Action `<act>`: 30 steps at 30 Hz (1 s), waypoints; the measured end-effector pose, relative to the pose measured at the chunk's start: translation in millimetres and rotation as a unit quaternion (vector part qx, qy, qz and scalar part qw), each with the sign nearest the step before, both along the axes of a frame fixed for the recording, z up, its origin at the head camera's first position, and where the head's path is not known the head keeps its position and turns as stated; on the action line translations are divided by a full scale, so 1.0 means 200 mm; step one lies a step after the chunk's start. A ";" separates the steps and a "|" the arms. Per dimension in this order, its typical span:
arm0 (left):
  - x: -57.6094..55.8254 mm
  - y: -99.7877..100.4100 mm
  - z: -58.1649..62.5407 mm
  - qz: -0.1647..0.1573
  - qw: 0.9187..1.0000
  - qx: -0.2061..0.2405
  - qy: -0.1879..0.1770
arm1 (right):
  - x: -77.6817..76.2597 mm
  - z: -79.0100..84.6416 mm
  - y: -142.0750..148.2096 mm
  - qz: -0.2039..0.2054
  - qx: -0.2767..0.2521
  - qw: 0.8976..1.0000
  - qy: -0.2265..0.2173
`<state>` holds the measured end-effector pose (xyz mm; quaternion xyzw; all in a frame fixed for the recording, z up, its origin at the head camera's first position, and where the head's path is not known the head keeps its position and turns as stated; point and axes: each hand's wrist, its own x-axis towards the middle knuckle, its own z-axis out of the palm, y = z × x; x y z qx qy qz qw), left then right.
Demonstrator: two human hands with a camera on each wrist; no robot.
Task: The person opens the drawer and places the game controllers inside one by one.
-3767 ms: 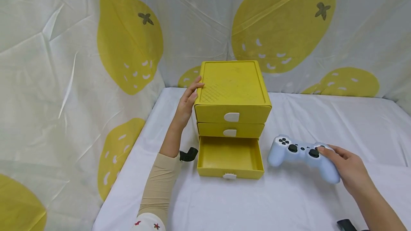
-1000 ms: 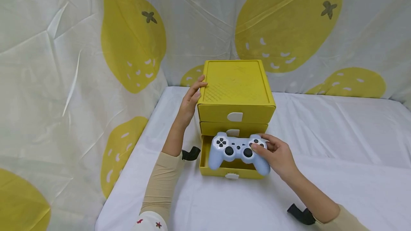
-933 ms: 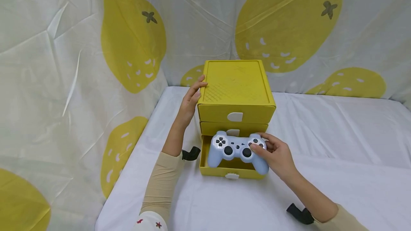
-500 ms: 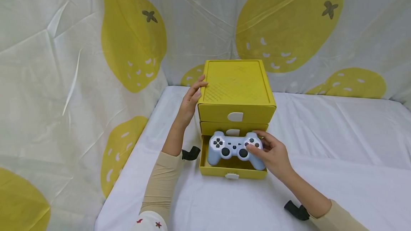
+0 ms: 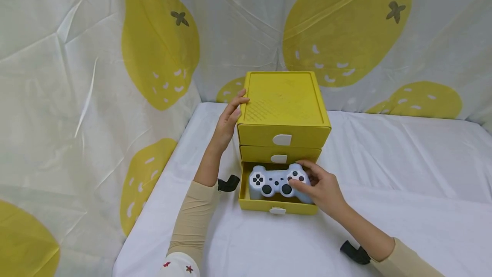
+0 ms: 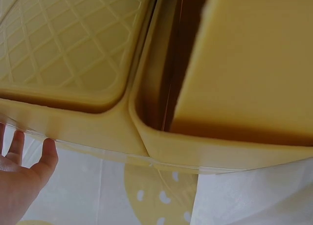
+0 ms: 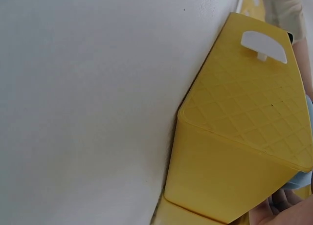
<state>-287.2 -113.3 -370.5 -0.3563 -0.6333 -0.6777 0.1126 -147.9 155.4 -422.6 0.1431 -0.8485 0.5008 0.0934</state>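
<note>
A light blue game controller (image 5: 276, 182) lies low inside the pulled-out bottom drawer (image 5: 259, 205) of a yellow drawer unit (image 5: 284, 97). My right hand (image 5: 320, 187) grips the controller's right side, thumb on top near the right stick and fingers behind it. In the right wrist view the drawer's front (image 7: 249, 98) hides most of the controller; a bit of blue and some of my fingers show past its edge. My left hand (image 5: 226, 125) rests against the unit's left side, its fingertips at the top edge. The left wrist view shows those fingers, nearly straight, against the yellow side wall (image 6: 73, 129).
The two upper drawers, with white handles (image 5: 282, 139), are closed. A white cloth (image 5: 403, 161) covers the table. Lemon-print fabric (image 5: 238, 25) hangs behind and to the left. Black wrist mounts (image 5: 355, 252) sit on both forearms.
My right hand has carried the controller left from beside the unit, over the open drawer, and then lowered it inside. My left hand stays at the unit's side.
</note>
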 end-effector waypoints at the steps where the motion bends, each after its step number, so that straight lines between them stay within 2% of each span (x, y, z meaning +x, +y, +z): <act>1: 0.00 0.00 0.00 0.000 1.000 0.000 -0.001 | 0.00 0.00 0.00 0.002 0.003 1.000 0.001; 6: 0.01 0.00 0.01 0.005 1.000 -0.003 -0.007 | 0.00 0.01 -0.01 0.009 0.015 1.000 -0.001; 11: 0.01 0.00 0.01 0.007 1.000 -0.004 -0.009 | 0.00 0.01 -0.01 0.011 0.033 0.999 -0.020; 17: 0.00 -0.01 0.01 0.005 1.000 0.002 -0.008 | -0.01 0.04 0.00 0.028 0.081 0.995 -0.042; 25: 0.00 0.00 0.00 -0.005 1.000 0.008 -0.013 | -0.04 0.12 0.02 0.062 0.142 0.982 -0.109; 30: 0.00 0.00 0.00 0.000 1.000 0.006 -0.011 | -0.05 0.18 0.01 0.058 0.181 0.972 -0.136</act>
